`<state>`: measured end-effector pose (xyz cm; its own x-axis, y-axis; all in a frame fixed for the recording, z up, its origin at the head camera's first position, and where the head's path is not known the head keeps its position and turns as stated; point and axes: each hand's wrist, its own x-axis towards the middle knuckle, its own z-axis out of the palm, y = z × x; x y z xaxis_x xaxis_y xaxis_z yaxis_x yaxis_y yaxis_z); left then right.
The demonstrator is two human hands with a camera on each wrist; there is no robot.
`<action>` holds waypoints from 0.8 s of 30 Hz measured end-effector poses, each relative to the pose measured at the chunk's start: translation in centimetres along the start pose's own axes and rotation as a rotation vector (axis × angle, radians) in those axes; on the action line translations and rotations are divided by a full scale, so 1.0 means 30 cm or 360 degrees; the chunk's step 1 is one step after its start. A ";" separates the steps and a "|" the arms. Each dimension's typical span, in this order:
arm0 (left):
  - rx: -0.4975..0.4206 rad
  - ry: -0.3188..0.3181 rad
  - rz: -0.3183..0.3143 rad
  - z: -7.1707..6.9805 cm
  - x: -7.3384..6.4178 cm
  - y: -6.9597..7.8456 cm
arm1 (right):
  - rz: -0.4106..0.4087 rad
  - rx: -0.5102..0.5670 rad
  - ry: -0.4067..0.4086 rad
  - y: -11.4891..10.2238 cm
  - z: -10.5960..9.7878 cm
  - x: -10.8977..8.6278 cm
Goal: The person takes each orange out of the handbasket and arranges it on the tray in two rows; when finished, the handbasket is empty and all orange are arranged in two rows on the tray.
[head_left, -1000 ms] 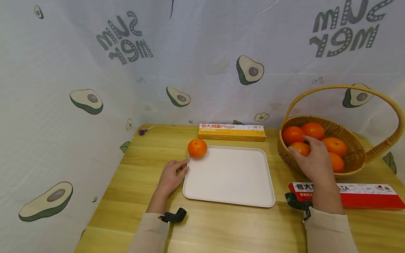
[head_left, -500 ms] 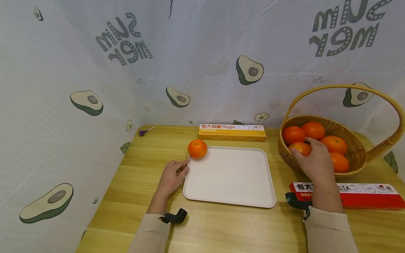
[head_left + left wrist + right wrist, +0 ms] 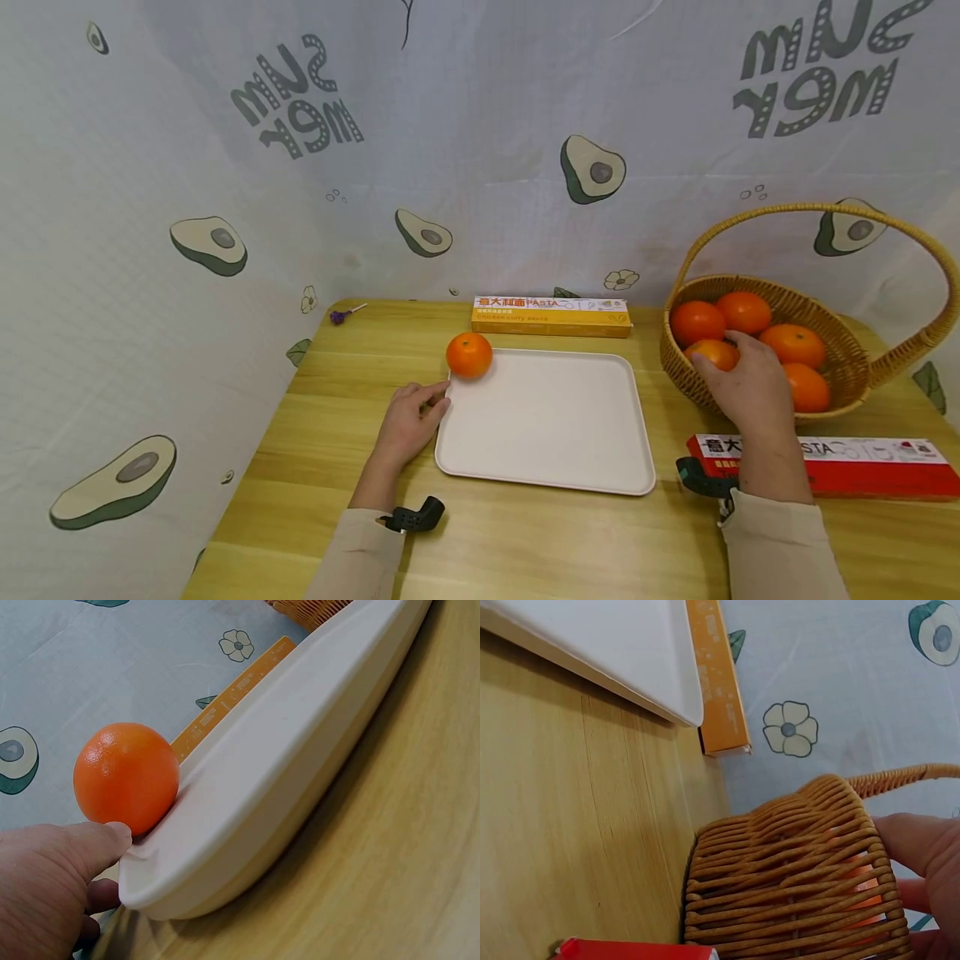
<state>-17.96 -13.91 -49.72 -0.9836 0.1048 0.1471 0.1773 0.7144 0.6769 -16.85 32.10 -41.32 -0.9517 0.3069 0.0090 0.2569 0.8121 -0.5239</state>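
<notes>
My left hand [image 3: 407, 422] rests at the left edge of a white tray [image 3: 543, 421], its fingertips touching the rim. Just beyond them an orange [image 3: 469, 356] sits at the tray's far left corner; the left wrist view also shows this orange [image 3: 126, 778] close to the fingertips. My right hand [image 3: 753, 379] reaches into a wicker basket [image 3: 847, 367] and grips an orange [image 3: 712, 353] between thumb and fingers. Several more round orange-red fruits [image 3: 793, 345] lie around it. In the right wrist view the basket's wall [image 3: 795, 877] hides most of the grip.
A yellow pasta box [image 3: 551, 317] lies behind the tray. A red pasta box [image 3: 870, 467] lies before the basket, partly under my right forearm. The tall basket handle [image 3: 817, 207] arches over the fruit. A small purple object [image 3: 341, 316] lies at the table's far left corner.
My right thumb and fingers have drawn closer around the orange in the basket. One neighbouring fruit has shifted slightly right. My left hand and the tray have stayed put.
</notes>
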 end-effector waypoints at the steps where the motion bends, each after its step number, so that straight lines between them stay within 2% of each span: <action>1: 0.0000 -0.0001 0.0002 0.000 0.000 0.000 | 0.0005 -0.0006 -0.0002 0.001 0.000 0.001; 9: 0.0013 -0.0005 0.0004 0.001 0.004 0.003 | 0.0022 -0.0048 -0.0008 0.001 0.000 0.002; 24: 0.0017 0.0002 0.0012 0.004 -0.001 -0.007 | -0.0014 -0.0020 0.0072 0.003 0.012 -0.007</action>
<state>-17.98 -13.97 -49.95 -0.9821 0.1094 0.1532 0.1844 0.7211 0.6678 -16.70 31.92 -41.68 -0.9454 0.3217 0.0518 0.2512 0.8210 -0.5127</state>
